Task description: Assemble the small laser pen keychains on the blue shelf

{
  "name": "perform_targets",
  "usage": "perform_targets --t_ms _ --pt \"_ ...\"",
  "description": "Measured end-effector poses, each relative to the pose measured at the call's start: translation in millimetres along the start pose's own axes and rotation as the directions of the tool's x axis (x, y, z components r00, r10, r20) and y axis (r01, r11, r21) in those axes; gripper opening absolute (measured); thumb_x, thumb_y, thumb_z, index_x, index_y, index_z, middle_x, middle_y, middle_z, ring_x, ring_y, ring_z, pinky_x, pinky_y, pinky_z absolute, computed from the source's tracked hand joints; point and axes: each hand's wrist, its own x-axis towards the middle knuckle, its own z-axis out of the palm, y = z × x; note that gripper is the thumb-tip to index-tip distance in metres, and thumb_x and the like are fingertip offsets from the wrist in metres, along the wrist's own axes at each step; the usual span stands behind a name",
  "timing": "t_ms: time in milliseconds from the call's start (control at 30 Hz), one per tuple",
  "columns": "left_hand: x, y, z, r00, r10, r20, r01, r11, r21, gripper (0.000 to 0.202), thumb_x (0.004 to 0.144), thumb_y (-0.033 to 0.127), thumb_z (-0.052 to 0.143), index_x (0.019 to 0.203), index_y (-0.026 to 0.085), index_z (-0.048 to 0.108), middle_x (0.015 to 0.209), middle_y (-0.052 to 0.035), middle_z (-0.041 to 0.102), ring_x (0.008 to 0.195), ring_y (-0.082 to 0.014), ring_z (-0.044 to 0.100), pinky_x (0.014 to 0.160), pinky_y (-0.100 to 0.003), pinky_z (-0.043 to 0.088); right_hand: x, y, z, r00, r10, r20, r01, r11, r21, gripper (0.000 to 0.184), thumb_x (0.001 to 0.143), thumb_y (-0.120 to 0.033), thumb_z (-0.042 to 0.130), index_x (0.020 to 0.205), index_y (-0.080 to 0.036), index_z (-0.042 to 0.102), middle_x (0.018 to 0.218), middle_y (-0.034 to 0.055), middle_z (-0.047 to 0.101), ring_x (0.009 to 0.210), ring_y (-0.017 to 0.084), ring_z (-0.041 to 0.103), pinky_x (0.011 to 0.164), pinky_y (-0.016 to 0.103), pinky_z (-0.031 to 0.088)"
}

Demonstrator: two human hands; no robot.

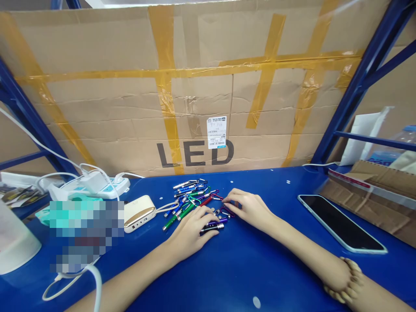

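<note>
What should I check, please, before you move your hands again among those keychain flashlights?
Pile of small metal keychain flashlights with carabiner clips: ok, within reach of both hands.
Left hand: ok, resting at the pile's near edge beside a black-and-silver flashlight.
Right hand: ok, fingertips at the red carabiner clips.
White power bank: not ok, its white cord reaches the pile.
Black-screened smartphone with pale blue case: ok, apart from the hands.
Flashlights working: cannot tell.
</note>
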Motion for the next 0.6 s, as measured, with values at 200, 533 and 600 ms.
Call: perform_targets --t_ms 200,533,600 --pt "1 2 1.3 0.982 -0.094 -0.166 0.102 0.994 0.04 0.012 0.086 0.025 0.048 0.093 0.021 0.056 0.095 -0.0049 0.059 0.091 -0.0186 0.055 0.08 -0.032 0.045 2 5 -6 0.996 0.091 0.0 -0.091 0.994 -0.058 0.019 0.087 -0.026 0.048 0.093 -0.025 0.066 0.095 -0.001 0.068 0.077 0.015 0.063 0.061 0.024 0.043" --pt "2 -15 0.5 0.934 -0.272 -0.231 0.328 0.91 0.253 0.021 0.087 0.013 0.038 0.097 0.02 0.055 0.099 -0.0048 0.059 0.091 -0.0212 0.053 0.078 -0.038 0.042 1 5 -8 0.991 -0.079 0.108 0.083 0.996 -0.034 0.019 0.087 -0.025 0.048 0.096 -0.026 0.064 0.093 -0.0012 0.067 0.08 0.015 0.063 0.061 0.023 0.044" --pt "2 -17 1.9 0.947 -0.263 -0.187 0.306 0.913 0.268 0.022 0.088 0.015 0.04 0.1 0.02 0.057 0.103 -0.0051 0.06 0.095 -0.0216 0.053 0.082 -0.039 0.042 1 4 -9 0.994 -0.077 0.076 0.081 0.996 -0.046 0.021 0.087 -0.026 0.046 0.1 -0.026 0.063 0.095 -0.0002 0.066 0.079 0.015 0.063 0.06 0.023 0.045"
